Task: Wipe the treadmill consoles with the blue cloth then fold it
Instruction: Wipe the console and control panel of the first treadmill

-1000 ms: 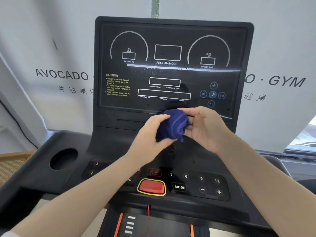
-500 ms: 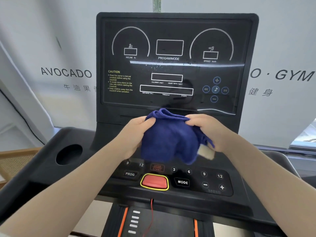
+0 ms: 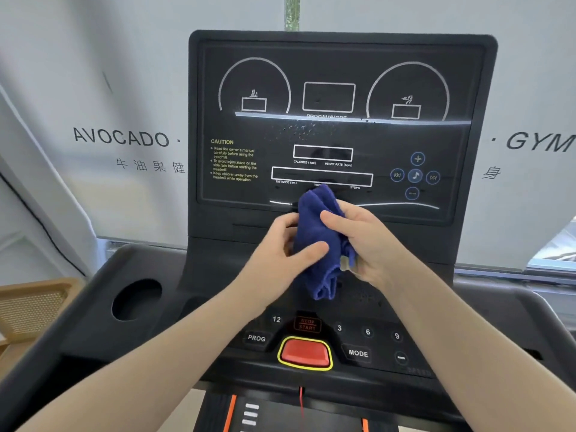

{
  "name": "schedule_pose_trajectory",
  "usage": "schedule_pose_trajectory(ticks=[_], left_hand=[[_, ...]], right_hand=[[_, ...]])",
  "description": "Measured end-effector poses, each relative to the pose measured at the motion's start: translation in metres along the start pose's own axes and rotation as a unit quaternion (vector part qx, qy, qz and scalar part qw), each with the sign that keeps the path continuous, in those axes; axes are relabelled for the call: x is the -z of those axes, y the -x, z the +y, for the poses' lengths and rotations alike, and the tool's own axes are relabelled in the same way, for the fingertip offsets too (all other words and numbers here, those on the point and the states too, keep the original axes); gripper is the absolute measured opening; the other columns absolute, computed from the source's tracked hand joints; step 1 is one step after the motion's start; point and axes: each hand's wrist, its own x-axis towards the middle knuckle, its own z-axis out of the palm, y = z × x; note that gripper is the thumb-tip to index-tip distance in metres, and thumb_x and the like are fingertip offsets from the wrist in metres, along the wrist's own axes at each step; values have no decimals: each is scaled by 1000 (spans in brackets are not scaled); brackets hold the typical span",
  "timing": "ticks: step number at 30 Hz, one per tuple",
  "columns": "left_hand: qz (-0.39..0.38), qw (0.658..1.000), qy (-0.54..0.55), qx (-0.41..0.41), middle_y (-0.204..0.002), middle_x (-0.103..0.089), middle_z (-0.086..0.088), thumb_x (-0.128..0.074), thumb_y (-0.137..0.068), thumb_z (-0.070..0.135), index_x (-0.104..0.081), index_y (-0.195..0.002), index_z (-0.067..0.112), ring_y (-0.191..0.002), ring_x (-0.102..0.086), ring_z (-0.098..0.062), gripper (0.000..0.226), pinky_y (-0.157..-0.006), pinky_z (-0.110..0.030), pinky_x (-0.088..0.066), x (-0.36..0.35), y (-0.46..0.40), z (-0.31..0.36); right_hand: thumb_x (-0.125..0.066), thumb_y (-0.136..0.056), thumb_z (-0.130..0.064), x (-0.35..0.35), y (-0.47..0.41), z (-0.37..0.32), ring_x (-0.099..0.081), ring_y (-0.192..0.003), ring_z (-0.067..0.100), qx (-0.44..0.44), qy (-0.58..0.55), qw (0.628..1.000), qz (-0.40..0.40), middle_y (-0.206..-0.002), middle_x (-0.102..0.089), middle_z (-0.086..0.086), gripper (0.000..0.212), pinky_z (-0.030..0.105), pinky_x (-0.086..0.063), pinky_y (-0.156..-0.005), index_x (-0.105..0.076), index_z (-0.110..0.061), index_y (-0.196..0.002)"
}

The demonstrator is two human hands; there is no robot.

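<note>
**Cloth bunched in both hands at console**

Treadmill console (image 3: 339,135) fills the view: dark upright panel, specks and a streak across its middle. Below the console, the button deck with red stop button (image 3: 305,353); left of the console, a round cup hole (image 3: 137,299). Blue cloth (image 3: 318,241) is held in the air just in front of the console's lower edge, bunched, tail hanging down. Left hand (image 3: 280,247) grips it from the left, thumb across the front; right hand (image 3: 364,241) pinches the other side. Step looks like regathering before a wipe. Next move likely needs a flat pad pressed on the panel. Open room above; the raised frame edges of the console limit strokes.
</note>
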Motion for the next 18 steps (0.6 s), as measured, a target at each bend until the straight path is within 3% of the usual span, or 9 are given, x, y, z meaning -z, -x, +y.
schedule_pose_trajectory(ticks=[3, 5, 7, 8, 10, 12, 14, 16, 18], left_hand=[[35, 999, -14, 1, -100, -69, -5, -66, -83, 10, -54, -110, 13, -85, -68, -10, 30, -69, -20, -54, 16, -7, -3], [28, 999, -20, 32, -100, -71, -8, -65, -85, 12, -60, -109, 10, -87, -68, -13, 25, -69, -20, -54, 26, -10, -4], [20, 998, 2, 54, -100, -72, -6, -63, -86, 13, -62, -110, 9, -87, -69, -14, 24, -66, -19, -53, 34, -14, -4], [15, 998, 21, 58, -98, -72, -6, -62, -87, 13, -62, -110, 7, -84, -69, -12, 24, -63, -18, -52, 38, -16, -2], [-12, 997, 56, 49, -94, -72, -5, -58, -89, 13, -62, -111, 5, -81, -68, -11, 23, -62, -18, -51, 47, -22, 3], [-67, 994, 78, 37, -104, -70, -8, -52, -93, 13, -63, -115, 9, -94, -67, -17, 25, -77, -27, -55, 60, -28, 7], [-119, 988, 96, 26, -112, -67, -10, -47, -94, 10, -63, -116, 10, -103, -64, -20, 27, -87, -31, -53, 73, -30, 11], [-134, 989, 60, -6, -111, -67, -5, -45, -94, 4, -62, -117, 11, -104, -62, -14, 29, -89, -26, -50, 85, -34, 14], [-64, 994, -61, -68, -112, -65, 9, -48, -91, 0, -60, -116, 20, -108, -58, -3, 34, -94, -19, -44, 97, -42, 17]], right_hand=[[-60, -90, -8, -1, -10, 3, -63, -87, 21, 58, 187, 977, 80, -98, -66, 4, 19, 37, -52, -77, -57, -14, -108], [-70, -80, -12, 2, -17, 10, -55, -99, 19, 163, 470, 837, 228, -111, -57, -1, 33, 33, -45, -87, -55, -17, -109], [-69, -79, -18, -3, -17, 16, -47, -108, 22, 310, 585, 682, 309, -120, -52, 3, 29, 35, -37, -93, -61, -15, -107], [-64, -81, -23, -10, -15, 19, -46, -109, 21, 365, 581, 673, 275, -120, -54, 5, 24, 35, -35, -94, -64, -13, -103], [-54, -86, -34, -24, -15, 32, -46, -116, 17, 394, 576, 705, 124, -122, -57, 6, 34, 37, -34, -102, -65, -10, -108], [-55, -83, -44, -35, -21, 50, -36, -131, 21, 379, 635, 671, 64, -138, -47, 5, 54, 41, -27, -112, -55, -11, -126], [-56, -84, -34, -38, -34, 62, -33, -134, 28, 415, 651, 629, 90, -144, -40, 6, 53, 41, -26, -113, -47, -13, -132], [-50, -86, -14, -40, -49, 64, -37, -130, 30, 454, 626, 623, 120, -142, -38, 9, 49, 35, -27, -113, -41, -12, -134], [-50, -84, -2, -36, -69, 59, -40, -127, 32, 472, 592, 628, 181, -142, -36, 16, 49, 34, -29, -111, -39, -10, -131]])
